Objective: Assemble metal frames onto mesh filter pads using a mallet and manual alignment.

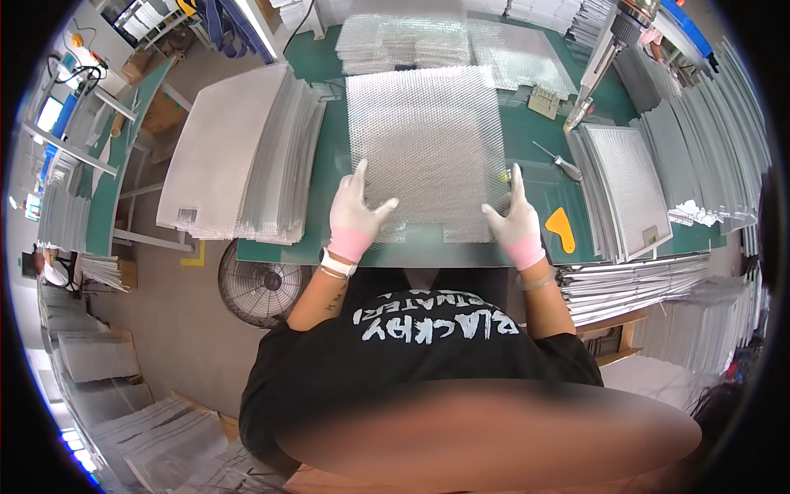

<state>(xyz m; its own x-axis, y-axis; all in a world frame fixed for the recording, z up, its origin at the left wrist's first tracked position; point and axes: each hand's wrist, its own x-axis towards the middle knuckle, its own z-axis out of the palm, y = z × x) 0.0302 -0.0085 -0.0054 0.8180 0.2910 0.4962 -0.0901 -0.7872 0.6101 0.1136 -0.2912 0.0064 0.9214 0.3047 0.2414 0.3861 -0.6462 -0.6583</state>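
A silvery honeycomb mesh sheet (424, 140) lies in front of me on the green-topped table (329, 177). My left hand (354, 212), in a white glove with a pink cuff, is at the sheet's near left edge. Its fingers stretch along that edge, and the thumb points inward over the mesh. Gloved the same way, my right hand (517, 221) is at the near right edge, with thumb and fingers spread apart. Neither hand is closed round the sheet; whether the fingertips press on it I cannot tell.
Mesh panels form a tall stack (226, 152) on the left and a smaller one (625, 185) on the right. A screwdriver (568, 168) and a yellow scraper (560, 229) lie right of my right hand. More mesh sheets (403, 41) lie behind. A fan (267, 281) stands below left.
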